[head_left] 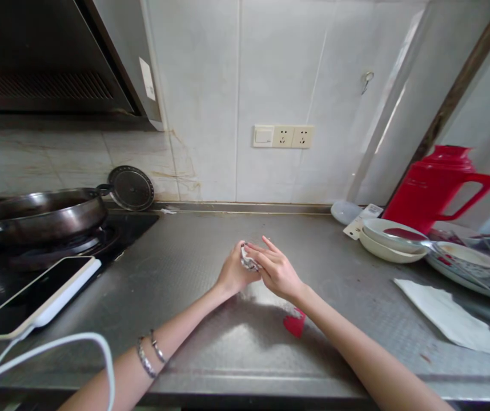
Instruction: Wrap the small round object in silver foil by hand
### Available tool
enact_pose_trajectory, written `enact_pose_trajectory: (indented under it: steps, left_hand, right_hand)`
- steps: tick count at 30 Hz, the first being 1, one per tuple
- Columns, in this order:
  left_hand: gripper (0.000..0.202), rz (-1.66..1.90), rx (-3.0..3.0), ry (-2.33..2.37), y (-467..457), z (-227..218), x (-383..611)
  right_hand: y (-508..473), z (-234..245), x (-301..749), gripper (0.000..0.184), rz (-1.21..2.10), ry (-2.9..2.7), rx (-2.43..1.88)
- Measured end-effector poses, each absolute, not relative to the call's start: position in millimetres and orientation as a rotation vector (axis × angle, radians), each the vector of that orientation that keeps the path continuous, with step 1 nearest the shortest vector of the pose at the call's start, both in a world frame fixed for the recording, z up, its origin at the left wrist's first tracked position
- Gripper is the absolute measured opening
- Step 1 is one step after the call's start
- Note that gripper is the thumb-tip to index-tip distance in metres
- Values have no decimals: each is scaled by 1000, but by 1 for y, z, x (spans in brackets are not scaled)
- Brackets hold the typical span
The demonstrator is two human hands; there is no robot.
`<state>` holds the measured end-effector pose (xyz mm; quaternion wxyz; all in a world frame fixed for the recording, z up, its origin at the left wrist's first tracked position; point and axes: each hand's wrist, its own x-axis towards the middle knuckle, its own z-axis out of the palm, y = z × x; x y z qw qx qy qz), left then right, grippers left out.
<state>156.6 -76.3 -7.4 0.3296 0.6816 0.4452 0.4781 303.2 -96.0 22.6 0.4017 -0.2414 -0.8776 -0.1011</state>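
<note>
Both of my hands meet over the middle of a steel counter (211, 342). My left hand (233, 272) is closed around a small crumpled whitish wad (248, 261), perhaps foil or a wrapper. My right hand (274, 268) lies against it from the right, fingers stretched toward the wad and touching it. Two bracelets (149, 351) sit on my left wrist. A small red piece (294, 323) lies on the counter just under my right forearm.
A dark wok (43, 213) sits on the stove at left, a round lid (131, 188) leaning on the wall behind it. A phone (35, 297) with a white cable (77, 342) lies front left. At right are stacked bowls (388, 240), a red thermos jug (436, 185) and a paper sheet (446, 315).
</note>
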Motion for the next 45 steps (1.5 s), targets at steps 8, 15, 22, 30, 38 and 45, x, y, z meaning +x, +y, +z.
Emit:
enact_pose_trajectory:
  steps: [8, 15, 22, 30, 38, 45]
  left_hand:
    - [56, 1250, 1789, 1144, -74, 0, 151]
    - [51, 1236, 1679, 1065, -78, 4, 153]
    - [55, 1215, 1714, 1093, -81, 1, 154]
    - [54, 1195, 1483, 1070, -74, 1, 155]
    - [56, 1110, 1293, 1032, -75, 8, 150]
    - [38, 955, 1090, 834, -80, 5, 150]
  right_hand:
    - [-95, 21, 308, 43, -134, -2142, -537]
    - [-82, 20, 311, 27, 150, -1690, -905]
    - [-84, 11, 304, 29, 262, -1767, -914]
    - [-89, 9, 299, 32, 185, -1836, -791]
    - [-92, 18, 305, 30, 157, -1841, -760]
    - [-77, 19, 314, 34, 223, -1626, -1006]
